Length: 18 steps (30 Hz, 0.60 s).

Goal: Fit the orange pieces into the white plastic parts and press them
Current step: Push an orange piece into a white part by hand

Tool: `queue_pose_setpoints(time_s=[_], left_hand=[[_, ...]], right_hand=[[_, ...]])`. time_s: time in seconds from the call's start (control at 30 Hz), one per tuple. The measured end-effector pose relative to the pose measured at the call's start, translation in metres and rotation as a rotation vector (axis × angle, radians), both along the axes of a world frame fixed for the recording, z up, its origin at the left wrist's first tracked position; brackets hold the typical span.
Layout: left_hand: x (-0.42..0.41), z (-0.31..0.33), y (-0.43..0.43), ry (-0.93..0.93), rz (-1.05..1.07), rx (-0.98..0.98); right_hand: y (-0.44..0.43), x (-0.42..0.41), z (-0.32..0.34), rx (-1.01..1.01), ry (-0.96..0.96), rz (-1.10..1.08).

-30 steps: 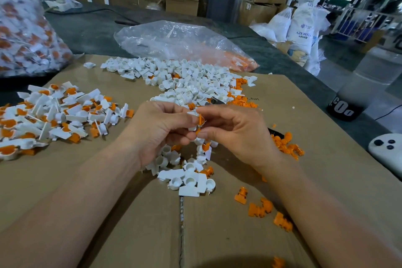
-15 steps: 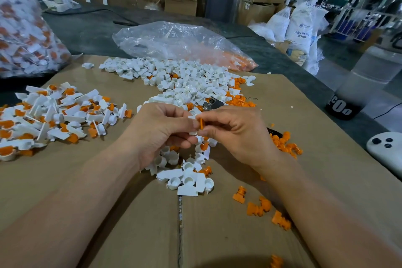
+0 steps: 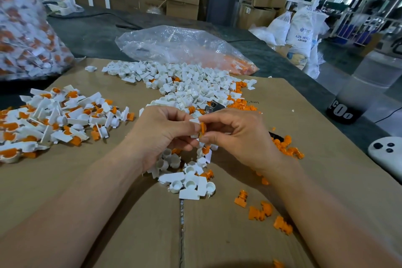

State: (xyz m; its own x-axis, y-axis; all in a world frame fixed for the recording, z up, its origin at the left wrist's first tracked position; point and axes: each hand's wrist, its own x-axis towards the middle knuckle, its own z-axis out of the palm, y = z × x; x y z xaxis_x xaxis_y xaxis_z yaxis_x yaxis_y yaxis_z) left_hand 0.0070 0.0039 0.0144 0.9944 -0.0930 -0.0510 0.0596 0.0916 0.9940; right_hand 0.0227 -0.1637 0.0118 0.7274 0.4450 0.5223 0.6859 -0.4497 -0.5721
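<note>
My left hand and my right hand meet over the middle of the cardboard sheet. The left hand's fingers grip a small white plastic part, mostly hidden. Against it the right hand pinches an orange piece between thumb and forefinger. A heap of loose white parts lies just beyond the hands. More white parts lie under the wrists. Loose orange pieces are scattered at the lower right.
Assembled white-and-orange parts are piled at the left. A clear bag with orange pieces lies behind the heap. A full bag stands far left. A white controller sits at the right edge, a dark-based bottle beyond it.
Both hands stay together at the same spot. The orange piece between the right fingers has turned and sits closer against the white part.
</note>
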Motion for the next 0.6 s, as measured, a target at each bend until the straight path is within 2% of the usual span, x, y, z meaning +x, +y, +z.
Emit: queue_pose_setpoints(time_s=[0.13,0.3,0.5,0.6], left_hand=[[0.003,0.000,0.000,0.023,0.079,-0.068],[0.004,0.001,0.001,0.022,0.114,-0.088],[0.003,0.001,0.001,0.013,0.102,-0.105],[0.003,0.002,0.001,0.016,0.099,-0.119]], right_hand=[[-0.019,0.009,0.012,0.054,0.178,-0.245],[-0.051,0.023,0.022,-0.119,0.239,-0.526],[-0.055,0.024,0.021,-0.366,0.484,-0.486],[-0.050,0.023,0.020,-0.542,0.444,-0.496]])
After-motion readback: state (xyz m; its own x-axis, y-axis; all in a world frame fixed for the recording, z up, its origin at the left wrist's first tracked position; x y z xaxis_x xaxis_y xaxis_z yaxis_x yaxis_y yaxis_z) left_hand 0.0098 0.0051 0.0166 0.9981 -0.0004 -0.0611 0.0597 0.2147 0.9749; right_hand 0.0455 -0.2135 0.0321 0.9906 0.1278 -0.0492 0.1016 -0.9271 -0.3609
